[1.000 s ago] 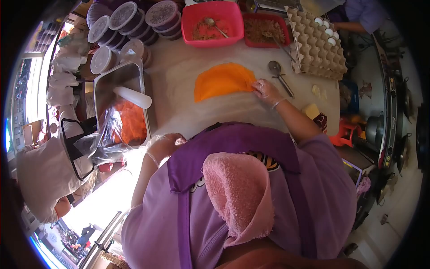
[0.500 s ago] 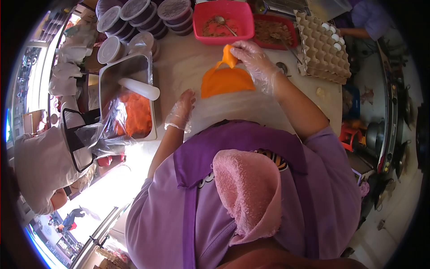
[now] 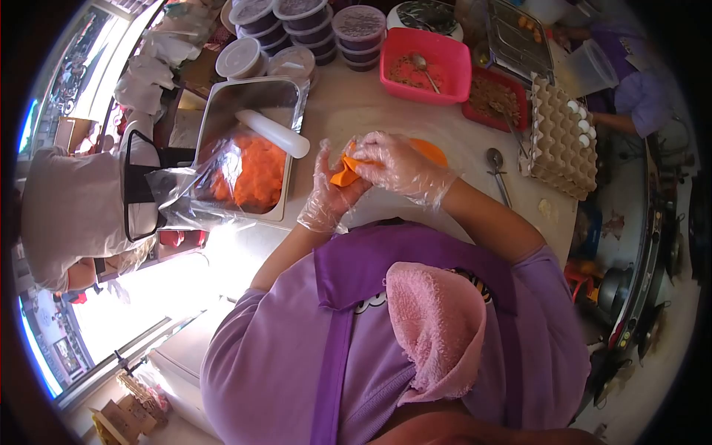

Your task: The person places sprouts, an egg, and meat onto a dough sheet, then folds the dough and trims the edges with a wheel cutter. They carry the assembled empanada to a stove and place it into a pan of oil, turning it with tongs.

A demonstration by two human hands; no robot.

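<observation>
Both my hands wear clear plastic gloves and meet above the worktop. A folded piece of orange dough (image 3: pixel 344 178) lies between them. My left hand (image 3: pixel 326 194) cups it from the left, fingers curled up around it. My right hand (image 3: pixel 397 167) pinches it from above with bent fingers, which partly hide it. Beyond my right hand, a flat sheet of orange dough (image 3: pixel 432 151) lies on the worktop (image 3: pixel 334 111), half covered by that hand. To the left, a metal tray (image 3: pixel 213 111) holds a mass of orange dough (image 3: pixel 248 174) under plastic film, with a white rolling pin (image 3: pixel 274 135) across it.
Lidded tubs (image 3: pixel 360 33) are stacked at the back. A pink basin (image 3: pixel 460 67) with a spoon and a red tray (image 3: pixel 498 100) of filling stand behind. Egg trays (image 3: pixel 556 141) and a metal spoon (image 3: pixel 498 174) lie right. Another person's sleeve (image 3: pixel 641 104) shows at far right.
My right hand has moved down and left with the dough piece, bringing it to my left hand, which has closed around it. The dough sheet stays on the worktop. The view has shifted.
</observation>
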